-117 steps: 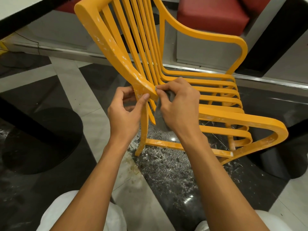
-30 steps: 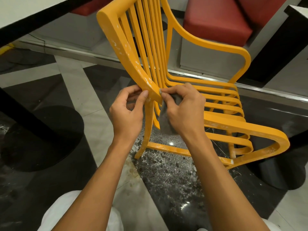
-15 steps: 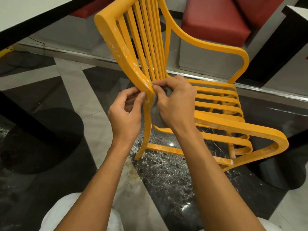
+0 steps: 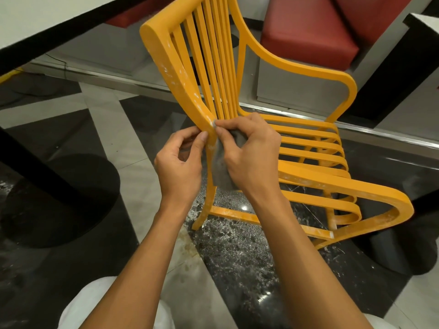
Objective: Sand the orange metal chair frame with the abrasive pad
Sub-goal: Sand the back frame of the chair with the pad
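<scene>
Sanding the orange chair frame
Right grip pinches the abrasive pad against it; left grip, just beside, pinches the frame too. Short, even strokes should serve.

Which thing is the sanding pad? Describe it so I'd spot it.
Start at the orange chair frame. Where its near back post bends, the right hand pinches a limp sheet against it. That abrasive pad is the only dull grey thing among orange bars.
</scene>
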`<state>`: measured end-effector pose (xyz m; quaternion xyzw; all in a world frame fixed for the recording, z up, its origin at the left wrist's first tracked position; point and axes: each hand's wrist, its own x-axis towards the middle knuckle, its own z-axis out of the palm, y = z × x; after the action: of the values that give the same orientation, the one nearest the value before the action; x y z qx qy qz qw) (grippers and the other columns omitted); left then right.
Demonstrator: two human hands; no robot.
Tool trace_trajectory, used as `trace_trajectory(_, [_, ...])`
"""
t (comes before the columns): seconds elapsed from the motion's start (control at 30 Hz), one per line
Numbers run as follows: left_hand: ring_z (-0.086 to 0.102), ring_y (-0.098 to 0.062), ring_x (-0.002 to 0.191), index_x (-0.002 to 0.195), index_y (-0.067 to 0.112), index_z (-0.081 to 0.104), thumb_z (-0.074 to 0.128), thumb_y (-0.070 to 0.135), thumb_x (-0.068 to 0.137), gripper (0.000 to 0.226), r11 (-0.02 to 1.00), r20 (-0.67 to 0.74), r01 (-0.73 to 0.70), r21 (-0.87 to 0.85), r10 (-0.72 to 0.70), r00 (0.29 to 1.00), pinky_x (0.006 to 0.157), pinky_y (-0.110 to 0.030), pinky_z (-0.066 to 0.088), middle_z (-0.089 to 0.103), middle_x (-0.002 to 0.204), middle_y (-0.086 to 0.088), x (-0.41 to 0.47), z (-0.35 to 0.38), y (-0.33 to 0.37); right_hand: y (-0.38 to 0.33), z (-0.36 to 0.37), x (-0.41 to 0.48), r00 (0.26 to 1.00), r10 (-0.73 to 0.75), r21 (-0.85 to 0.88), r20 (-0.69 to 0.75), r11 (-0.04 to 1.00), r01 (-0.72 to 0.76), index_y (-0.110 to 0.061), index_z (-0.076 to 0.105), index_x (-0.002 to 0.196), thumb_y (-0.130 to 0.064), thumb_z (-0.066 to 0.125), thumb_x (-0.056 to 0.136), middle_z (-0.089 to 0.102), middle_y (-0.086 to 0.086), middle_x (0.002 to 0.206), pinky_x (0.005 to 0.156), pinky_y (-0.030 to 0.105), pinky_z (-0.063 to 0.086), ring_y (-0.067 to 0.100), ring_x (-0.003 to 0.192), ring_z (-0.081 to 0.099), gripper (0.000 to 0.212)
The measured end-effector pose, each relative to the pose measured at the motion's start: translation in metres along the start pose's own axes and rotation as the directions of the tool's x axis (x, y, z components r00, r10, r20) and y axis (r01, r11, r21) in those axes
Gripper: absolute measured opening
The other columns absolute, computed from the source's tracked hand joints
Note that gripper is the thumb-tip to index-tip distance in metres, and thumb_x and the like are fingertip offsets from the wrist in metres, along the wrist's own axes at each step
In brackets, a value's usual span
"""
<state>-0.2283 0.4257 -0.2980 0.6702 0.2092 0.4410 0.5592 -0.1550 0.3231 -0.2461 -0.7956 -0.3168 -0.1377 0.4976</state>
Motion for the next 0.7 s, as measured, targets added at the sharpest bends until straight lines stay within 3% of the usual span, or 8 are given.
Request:
trace_trajectory(0.17, [0.076, -0.018, 0.099, 0.120, 0.008, 0.076, 0.069, 0.023, 0.103, 0.023, 1.000, -0.001, 0.004, 0.015, -0.004, 1.000, 0.085, -0.041, 0.065, 0.078, 0.108, -0.002, 0.000, 0.000, -0.002, 0.005, -0.001, 0.006, 0.998, 0.068, -0.052, 0.003, 0.996, -0.068, -0.023, 0.083, 0.100, -0.025, 0.077, 0.092, 0.069, -0.004, 0.094, 0.079, 0.023, 0.054, 0.006, 0.088, 0.064, 0.010])
trace_trajectory(0.43, [0.076, -0.018, 0.098, 0.119, 0.007, 0.076, 0.070, 0.020, 0.103, 0.022, 1.000, -0.008, 0.003, 0.004, -0.003, 1.000, 0.084, -0.036, 0.064, 0.078, 0.106, -0.003, 0.001, -0.001, -0.001, 0.000, -0.003, -0.002, 0.999, 0.032, 0.003, 0.017, 0.999, -0.032, -0.021, 0.082, 0.101, -0.023, 0.079, 0.091, 0.069, -0.004, 0.092, 0.077, 0.021, 0.052, 0.006, 0.086, 0.063, 0.010])
trace_trajectory(0.57, [0.076, -0.018, 0.098, 0.119, 0.008, 0.076, 0.069, 0.022, 0.103, 0.022, 1.000, -0.007, 0.002, 0.011, -0.002, 1.000, 0.084, -0.038, 0.064, 0.078, 0.106, -0.002, 0.001, -0.001, -0.001, 0.001, 0.001, 0.010, 0.997, 0.079, -0.032, 0.002, 0.996, -0.079, -0.023, 0.083, 0.099, -0.025, 0.078, 0.092, 0.069, -0.005, 0.094, 0.081, 0.026, 0.055, 0.006, 0.088, 0.064, 0.010])
trace_trajectory(0.7, [0.076, -0.020, 0.097, 0.116, 0.012, 0.077, 0.070, 0.021, 0.103, 0.018, 1.000, -0.005, 0.016, -0.024, -0.016, 1.000, 0.086, -0.042, 0.064, 0.078, 0.105, -0.002, 0.002, -0.001, -0.002, -0.004, 0.004, 0.007, 1.000, 0.014, 0.017, 0.005, 1.000, -0.014, -0.020, 0.083, 0.100, -0.022, 0.078, 0.091, 0.068, -0.002, 0.092, 0.078, 0.020, 0.051, 0.008, 0.086, 0.064, 0.011])
